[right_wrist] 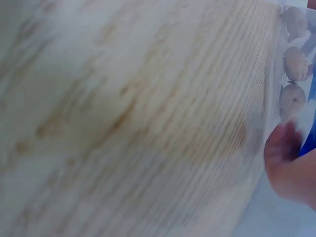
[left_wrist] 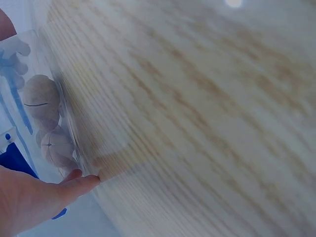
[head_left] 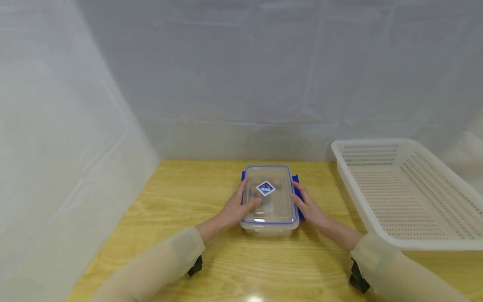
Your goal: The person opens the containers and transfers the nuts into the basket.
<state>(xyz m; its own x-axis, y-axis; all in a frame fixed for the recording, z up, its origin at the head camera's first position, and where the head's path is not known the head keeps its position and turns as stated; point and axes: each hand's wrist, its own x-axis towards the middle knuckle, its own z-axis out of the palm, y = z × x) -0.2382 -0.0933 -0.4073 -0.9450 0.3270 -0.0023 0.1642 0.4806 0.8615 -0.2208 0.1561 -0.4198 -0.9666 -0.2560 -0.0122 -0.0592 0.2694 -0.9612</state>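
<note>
A clear plastic food container with a blue-edged lid sits on the table, a diamond-shaped label on top. My left hand grips its left side, thumb over the lid. On the opposite side, my right hand holds the lid's edge, beside a blue latch flap that sticks outward. Another blue flap shows past the left fingers. Through the clear wall, both wrist views show several round, light-brown, walnut-like things inside. The right fingers are blurred in the right wrist view.
A white perforated plastic basket stands to the right of the container. Wood-grained tabletop surrounds the container. Pale sheeting hangs behind the table and along its left side.
</note>
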